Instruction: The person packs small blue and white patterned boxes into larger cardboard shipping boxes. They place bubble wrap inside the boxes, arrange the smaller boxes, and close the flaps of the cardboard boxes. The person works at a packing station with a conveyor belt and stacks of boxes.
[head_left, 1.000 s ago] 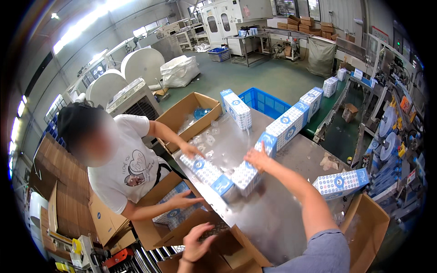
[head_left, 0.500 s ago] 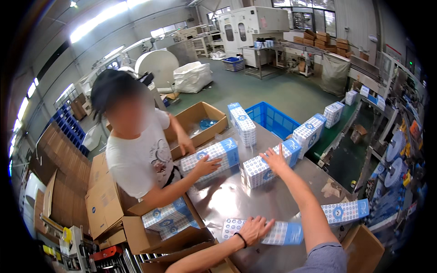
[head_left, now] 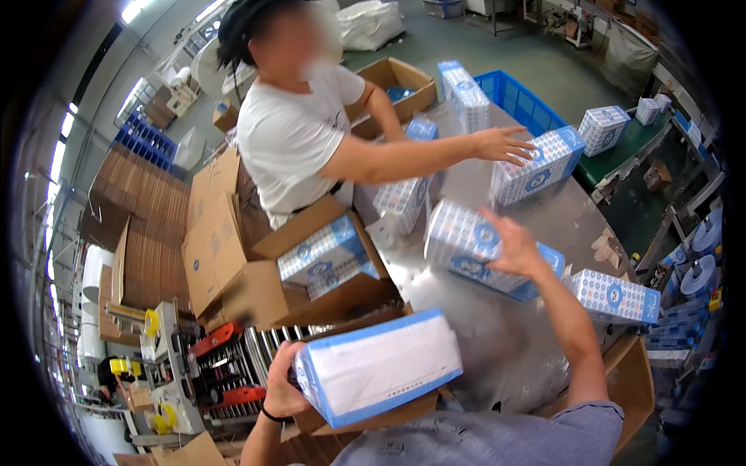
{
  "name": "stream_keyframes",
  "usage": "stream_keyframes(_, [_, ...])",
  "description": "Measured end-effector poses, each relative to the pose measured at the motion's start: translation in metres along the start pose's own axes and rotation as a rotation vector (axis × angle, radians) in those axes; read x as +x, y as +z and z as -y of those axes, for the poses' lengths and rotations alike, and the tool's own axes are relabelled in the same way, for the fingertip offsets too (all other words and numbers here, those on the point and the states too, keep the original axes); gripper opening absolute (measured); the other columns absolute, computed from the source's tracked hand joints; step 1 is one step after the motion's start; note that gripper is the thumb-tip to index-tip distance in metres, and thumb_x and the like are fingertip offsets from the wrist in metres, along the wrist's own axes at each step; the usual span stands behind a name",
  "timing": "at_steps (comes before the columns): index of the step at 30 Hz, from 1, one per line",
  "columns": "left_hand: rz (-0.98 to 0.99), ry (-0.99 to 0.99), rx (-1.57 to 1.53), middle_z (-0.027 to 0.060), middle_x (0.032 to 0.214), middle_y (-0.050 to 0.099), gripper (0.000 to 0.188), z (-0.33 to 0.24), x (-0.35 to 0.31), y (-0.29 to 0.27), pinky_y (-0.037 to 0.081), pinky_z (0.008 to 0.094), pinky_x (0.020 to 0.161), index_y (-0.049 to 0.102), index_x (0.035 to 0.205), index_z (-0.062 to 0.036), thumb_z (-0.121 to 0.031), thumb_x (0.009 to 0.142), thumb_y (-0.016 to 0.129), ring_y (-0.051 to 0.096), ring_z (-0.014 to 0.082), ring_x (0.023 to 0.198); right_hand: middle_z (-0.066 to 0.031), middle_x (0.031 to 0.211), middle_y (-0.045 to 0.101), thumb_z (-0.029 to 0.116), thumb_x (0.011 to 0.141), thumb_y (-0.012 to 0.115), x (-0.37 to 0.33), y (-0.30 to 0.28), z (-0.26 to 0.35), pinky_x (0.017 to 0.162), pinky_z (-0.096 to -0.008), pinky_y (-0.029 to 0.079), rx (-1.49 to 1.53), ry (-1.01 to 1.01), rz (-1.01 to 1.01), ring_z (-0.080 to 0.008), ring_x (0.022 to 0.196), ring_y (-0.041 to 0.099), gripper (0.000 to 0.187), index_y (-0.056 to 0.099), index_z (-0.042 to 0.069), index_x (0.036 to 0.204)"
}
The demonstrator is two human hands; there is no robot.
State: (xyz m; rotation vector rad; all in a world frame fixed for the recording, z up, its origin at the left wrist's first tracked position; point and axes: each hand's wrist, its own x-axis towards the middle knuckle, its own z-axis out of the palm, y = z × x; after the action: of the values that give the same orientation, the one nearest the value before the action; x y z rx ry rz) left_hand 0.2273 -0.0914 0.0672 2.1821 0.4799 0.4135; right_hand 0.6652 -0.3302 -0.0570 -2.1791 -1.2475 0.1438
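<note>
My left hand (head_left: 284, 382) grips the end of a plastic-wrapped tissue pack (head_left: 388, 363), white face up with blue edges. The pack is over the near edge of the metal table, above a carton. My right hand (head_left: 514, 247) is closed over a second, dot-printed blue and white pack (head_left: 466, 237), which sits tilted on the table. Right of it lies another printed pack (head_left: 615, 297). A co-worker's hand (head_left: 505, 145) reaches across to a pack (head_left: 536, 167) farther off; their other hand is hidden behind one more pack (head_left: 404, 194).
An open carton (head_left: 307, 299) with packs inside stands left of the metal table (head_left: 435, 293). Another open carton (head_left: 633, 380) is at the lower right. Beyond are a blue crate (head_left: 536, 109), a brown box (head_left: 412, 74) and a green conveyor (head_left: 614, 163) carrying packs.
My left hand has lifted its pack off the table toward me and left, turning it. My right hand has drawn a pack nearer. The co-worker's arm has stretched out to the right.
</note>
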Motion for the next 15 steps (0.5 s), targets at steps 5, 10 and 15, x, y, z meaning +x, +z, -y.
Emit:
stream_keyframes(5, [0.083,-0.106,0.241,0.0128,0.094,0.057,0.056,0.065,-0.069,0.017,0.047,0.0388,0.080,0.062,0.114,-0.0053,-0.009,0.062,0.083,0.056,0.0324,0.088,-0.0153,0.124,0.063,0.009,0.054,0.093,-0.015,-0.039,0.066,0.098,-0.0390,0.051,0.695,0.023,-0.295,-0.0282,0.113,0.063,0.112,0.037,0.009,0.151])
stream_keyframes(10, [0.507,-0.206,0.677,0.0170,0.114,0.057,0.059,0.209,-0.130,0.115,0.046,0.0511,0.089,0.059,0.126,-0.0092,-0.016,0.068,0.071,0.053,0.0395,0.109,-0.0158,0.133,0.058,0.009,0.057,0.095,-0.039,0.005,0.179,0.103,-0.0399,0.048,1.408,0.197,0.236,-0.0256,0.120,0.058,0.096,0.048,0.002,0.140])
stream_keyframes(15, [0.890,-0.463,0.530,0.0220,0.125,0.055,0.066,0.288,-0.178,0.177,0.042,0.0487,0.099,0.054,0.132,-0.0042,-0.035,0.075,0.068,0.051,0.0401,0.120,-0.0177,0.129,0.057,0.011,0.069,0.084,-0.042,0.118,0.320,0.104,-0.0410,0.044,0.939,-0.660,0.330,-0.0347,0.117,0.058,0.099,0.032,0.010,0.154])
